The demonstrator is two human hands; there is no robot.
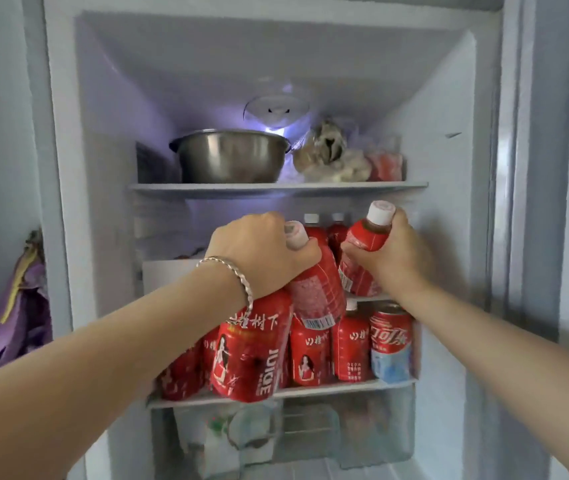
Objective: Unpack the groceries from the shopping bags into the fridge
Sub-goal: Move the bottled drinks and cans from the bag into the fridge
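For shelving, a red bottle (316, 289) is clamped in the left grip (262, 252), a second bottle (362, 261) in the right grip (392, 259); standing room seems needed next.

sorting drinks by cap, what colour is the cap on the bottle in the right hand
White; the cap, red bottle and right hand show in the head view.

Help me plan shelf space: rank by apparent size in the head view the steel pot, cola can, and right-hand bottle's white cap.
steel pot
cola can
white cap
Clear gaps, though the pot stands farthest back.
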